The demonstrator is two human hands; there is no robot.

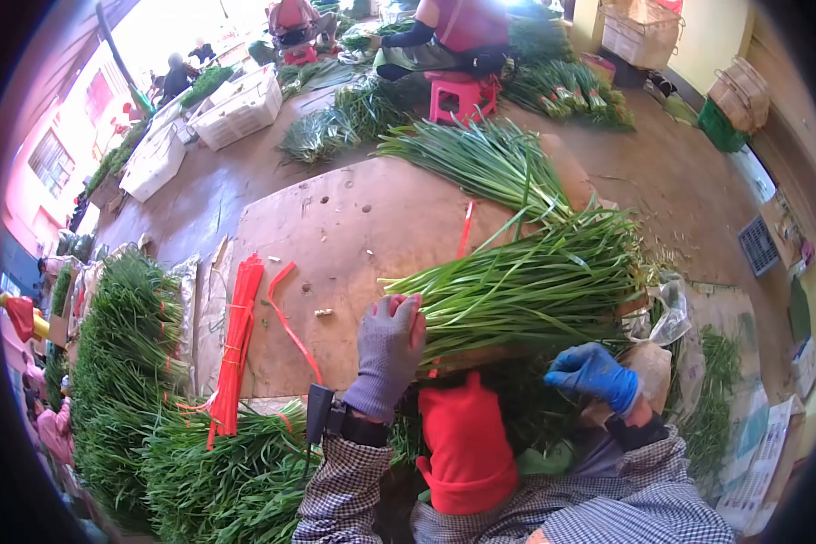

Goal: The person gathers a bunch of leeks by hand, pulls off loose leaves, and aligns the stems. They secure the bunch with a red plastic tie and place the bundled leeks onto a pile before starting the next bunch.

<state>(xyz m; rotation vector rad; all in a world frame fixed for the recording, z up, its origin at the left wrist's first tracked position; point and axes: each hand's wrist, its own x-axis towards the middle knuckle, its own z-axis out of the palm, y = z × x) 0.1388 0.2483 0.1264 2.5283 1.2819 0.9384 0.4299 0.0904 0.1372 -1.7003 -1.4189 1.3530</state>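
A thick bunch of garlic chives [535, 286] lies across the board, its leaves running left to right. My left hand [390, 349], in a grey glove with bare fingertips, is closed at the left end of these chives. My right hand [598, 376], in a blue glove, is held just below the bunch's right part. Its fingers are curled together, and anything between them is hidden. Part of a red strip [467, 227] shows behind the bunch. Left of my left hand are a loose red strip [286, 313] and a tied bundle of red strips [236, 344].
More chives [494, 168] lie at the board's [335, 218] far edge. Bundled greens [122, 354] are piled on the left. A red cloth [467, 440] is close to my lap. Beyond, a person sits on a pink stool [462, 95], with white crates [240, 109] farther left.
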